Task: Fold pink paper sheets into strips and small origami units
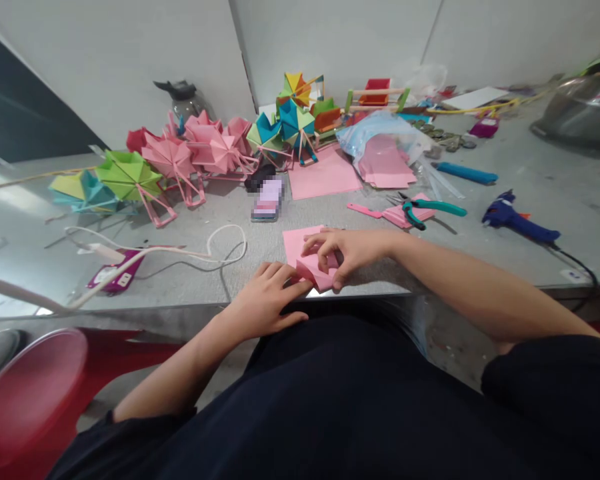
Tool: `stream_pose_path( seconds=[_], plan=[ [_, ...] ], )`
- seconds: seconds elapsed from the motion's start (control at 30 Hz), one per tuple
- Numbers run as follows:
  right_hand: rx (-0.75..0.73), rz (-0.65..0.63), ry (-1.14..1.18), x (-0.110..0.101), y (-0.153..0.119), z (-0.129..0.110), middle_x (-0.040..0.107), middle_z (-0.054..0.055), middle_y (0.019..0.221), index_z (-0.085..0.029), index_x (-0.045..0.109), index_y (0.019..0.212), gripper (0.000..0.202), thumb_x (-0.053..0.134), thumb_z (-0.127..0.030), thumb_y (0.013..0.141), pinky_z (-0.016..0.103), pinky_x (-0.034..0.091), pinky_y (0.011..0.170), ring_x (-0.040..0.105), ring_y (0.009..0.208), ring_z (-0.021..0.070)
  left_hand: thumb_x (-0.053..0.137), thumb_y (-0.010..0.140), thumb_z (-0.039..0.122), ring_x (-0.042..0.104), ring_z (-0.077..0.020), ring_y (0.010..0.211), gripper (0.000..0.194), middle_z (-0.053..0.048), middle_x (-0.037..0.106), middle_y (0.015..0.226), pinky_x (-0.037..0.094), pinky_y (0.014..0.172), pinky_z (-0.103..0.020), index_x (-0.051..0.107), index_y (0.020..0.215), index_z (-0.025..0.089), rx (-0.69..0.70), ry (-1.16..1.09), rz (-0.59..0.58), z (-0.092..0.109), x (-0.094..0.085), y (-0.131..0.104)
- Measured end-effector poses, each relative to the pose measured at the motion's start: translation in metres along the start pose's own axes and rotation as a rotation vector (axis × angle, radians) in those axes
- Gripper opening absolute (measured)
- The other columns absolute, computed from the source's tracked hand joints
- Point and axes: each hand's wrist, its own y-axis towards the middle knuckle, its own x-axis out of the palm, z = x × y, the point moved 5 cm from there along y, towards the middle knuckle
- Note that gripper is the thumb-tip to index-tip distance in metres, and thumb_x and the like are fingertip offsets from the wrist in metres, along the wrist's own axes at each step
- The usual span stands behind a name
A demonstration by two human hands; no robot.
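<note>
A partly folded pink sheet of paper (293, 245) lies near the table's front edge, with one flap raised. My right hand (353, 252) curls over it from the right, its fingers bent on the folded part and the thumb at the near right corner. At the left corner is my left hand (270, 297), fingers stretched out, the index fingertip touching the paper and the thumb held apart below the table edge. Part of the fold is hidden under my right fingers.
Behind stand pink paper wheels (170, 157), a green wheel (130, 175), a phone (267, 200) and a flat pink sheet (325, 175). Pliers (440, 207), a pink cutter (364, 211) and a blue glue gun (523, 220) lie rightward. A white cable (190, 252) crosses the left.
</note>
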Motion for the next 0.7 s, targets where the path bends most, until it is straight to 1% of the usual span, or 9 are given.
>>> stream_pose_path(
  seconds=[0.07,0.17,0.27,0.37,0.47,0.6,0.7],
  plan=[
    [-0.003,0.005,0.009,0.001,0.000,0.000,0.065,0.005,0.152,-0.027,0.082,0.081,0.029,0.102,-0.041,0.065,0.052,0.041,0.126,0.048,0.152,0.0360,0.065,0.105,0.052,0.061,-0.0331,0.116,0.046,-0.015,0.068,0.129,0.049,0.102,-0.050,0.068,0.139,0.021,-0.026,-0.034,0.045,-0.002,-0.001,-0.007],
    [0.000,-0.002,0.004,0.001,0.000,-0.001,0.065,0.005,0.152,-0.027,0.081,0.080,0.028,0.101,-0.042,0.066,0.051,0.044,0.123,0.048,0.152,0.0358,0.065,0.105,0.050,0.064,-0.0328,0.115,0.043,-0.015,0.071,0.124,0.050,0.102,-0.050,0.070,0.135,0.021,-0.069,-0.062,0.116,-0.004,-0.003,-0.015],
    [0.001,-0.004,-0.006,0.001,0.000,-0.002,0.064,0.005,0.153,-0.028,0.081,0.081,0.027,0.100,-0.041,0.067,0.051,0.045,0.123,0.049,0.152,0.0356,0.065,0.104,0.049,0.064,-0.0329,0.114,0.042,-0.016,0.072,0.120,0.051,0.101,-0.050,0.073,0.131,0.018,-0.083,-0.067,0.175,-0.003,-0.003,-0.017],
    [0.007,-0.004,-0.008,0.001,0.001,-0.002,0.064,0.004,0.153,-0.028,0.081,0.081,0.028,0.100,-0.042,0.067,0.051,0.042,0.125,0.048,0.152,0.0354,0.064,0.105,0.045,0.064,-0.0339,0.118,0.036,-0.016,0.073,0.123,0.050,0.103,-0.052,0.075,0.127,0.019,-0.086,-0.038,0.217,0.000,0.001,-0.015],
    [0.003,-0.001,0.006,0.001,0.001,-0.001,0.065,0.005,0.152,-0.028,0.080,0.080,0.031,0.101,-0.046,0.066,0.052,0.039,0.128,0.048,0.153,0.0356,0.063,0.106,0.042,0.064,-0.0332,0.118,0.032,-0.014,0.074,0.125,0.048,0.104,-0.051,0.076,0.126,0.021,-0.088,-0.015,0.230,0.003,0.006,-0.011],
    [0.015,0.002,0.011,0.001,0.002,0.001,0.064,0.006,0.152,-0.026,0.077,0.076,0.034,0.101,-0.048,0.065,0.053,0.033,0.130,0.049,0.151,0.0351,0.057,0.110,0.043,0.065,-0.0294,0.109,0.034,-0.013,0.074,0.119,0.049,0.100,-0.048,0.073,0.130,0.021,-0.073,-0.005,0.225,0.009,0.008,-0.006],
    [0.019,-0.010,-0.005,0.001,0.003,0.001,0.063,0.007,0.153,-0.025,0.075,0.076,0.037,0.098,-0.053,0.069,0.053,0.027,0.133,0.048,0.152,0.0346,0.056,0.110,0.047,0.061,-0.0306,0.110,0.036,-0.013,0.070,0.118,0.047,0.101,-0.050,0.071,0.133,0.023,-0.082,0.046,0.170,0.013,0.009,-0.002]
  ],
)
